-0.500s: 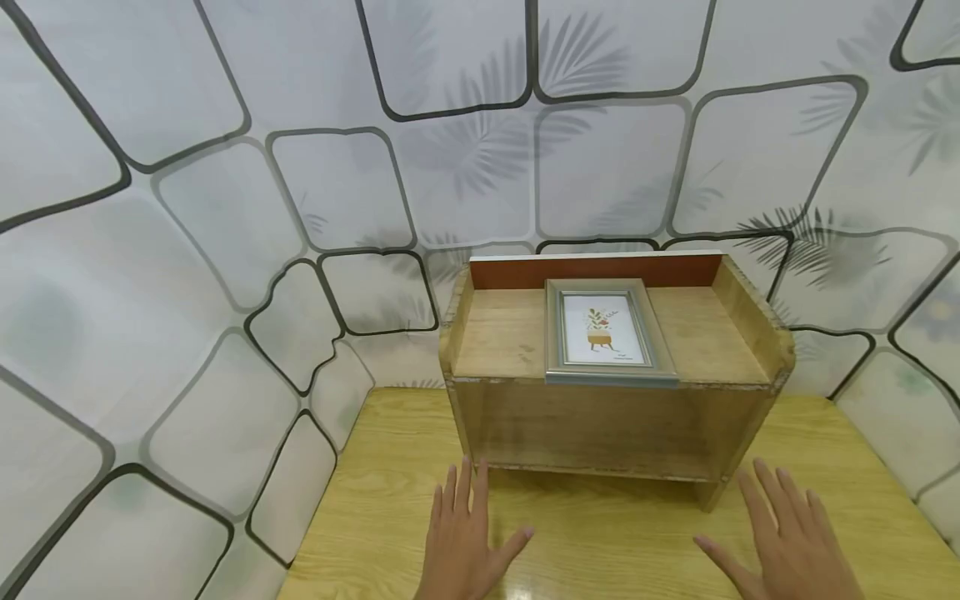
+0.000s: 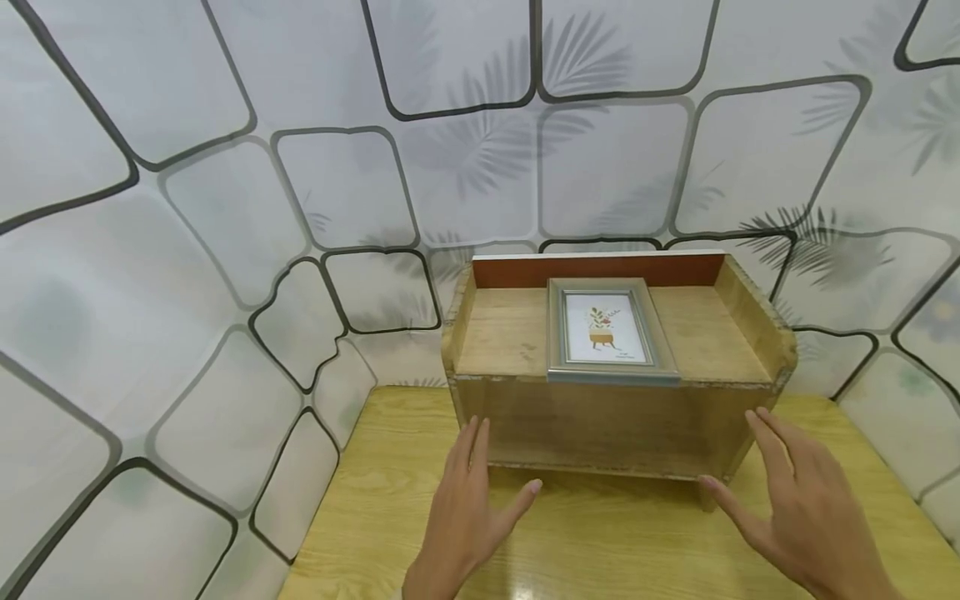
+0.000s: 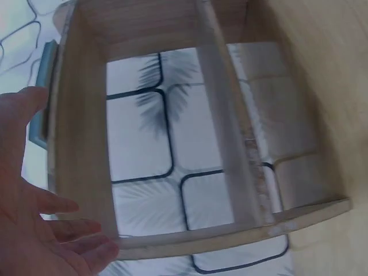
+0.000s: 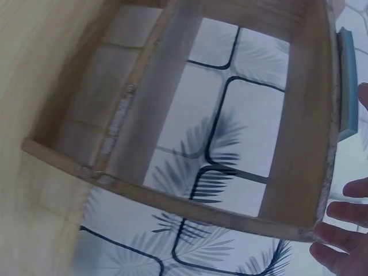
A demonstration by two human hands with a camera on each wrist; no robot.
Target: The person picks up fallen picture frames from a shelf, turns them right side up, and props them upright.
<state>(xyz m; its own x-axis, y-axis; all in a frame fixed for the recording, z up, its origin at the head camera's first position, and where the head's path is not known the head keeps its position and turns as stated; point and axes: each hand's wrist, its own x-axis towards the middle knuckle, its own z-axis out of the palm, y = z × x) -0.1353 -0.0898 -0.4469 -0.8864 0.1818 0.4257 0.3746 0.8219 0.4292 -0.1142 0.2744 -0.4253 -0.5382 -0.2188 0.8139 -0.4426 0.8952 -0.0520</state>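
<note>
A small two-tier wooden shelf (image 2: 510, 333) stands upright on the table. A silver-grey picture frame (image 2: 606, 329) lies face up on its top board, showing a potted-plant print, with its front end overhanging the board's edge. My left hand (image 2: 465, 500) is held before the shelf's lower left front, fingers straight and thumb out. On the other side my right hand (image 2: 806, 504) reaches toward the right front, its thumb pointing inward. In the wrist views, left fingertips (image 3: 100, 253) and right fingertips (image 4: 330, 233) come close to the shelf's side edges. Neither hand holds anything.
The table (image 2: 375, 467) has a light wood-grain surface. Behind it and to the left rises a wall (image 2: 472, 183) covered with leaf and dark-line patterned sheeting. The shelf's back edge stands near that wall.
Both hands have moved forward and up toward the shelf's front. Their palms have turned more inward, and the fingers are closer together. Shelf and picture frame have stayed put.
</note>
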